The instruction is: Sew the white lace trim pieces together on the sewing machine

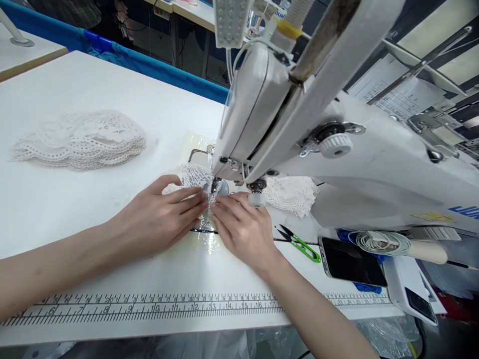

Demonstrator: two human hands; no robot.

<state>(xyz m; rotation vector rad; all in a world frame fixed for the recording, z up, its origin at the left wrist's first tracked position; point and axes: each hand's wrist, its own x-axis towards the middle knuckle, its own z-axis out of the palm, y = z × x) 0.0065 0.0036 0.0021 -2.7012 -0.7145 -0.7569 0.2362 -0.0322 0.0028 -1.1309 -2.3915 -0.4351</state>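
Note:
A piece of white lace lies under the presser foot of a white sewing machine. My left hand presses its lined-up fingers on the lace at the left of the foot. At the front right of the needle, my right hand has bent fingertips on the edge of the same lace. The two hands' fingertips nearly meet, and they hide part of the fabric. Another white lace piece lies under the machine arm, right of the needle. A stack of white lace pieces sits on the table at the left.
Green-handled thread snips lie right of my right hand, beside a black-screened phone. A coil of pale cord and a white device are farther right. A printed ruler runs along the front edge of the white table.

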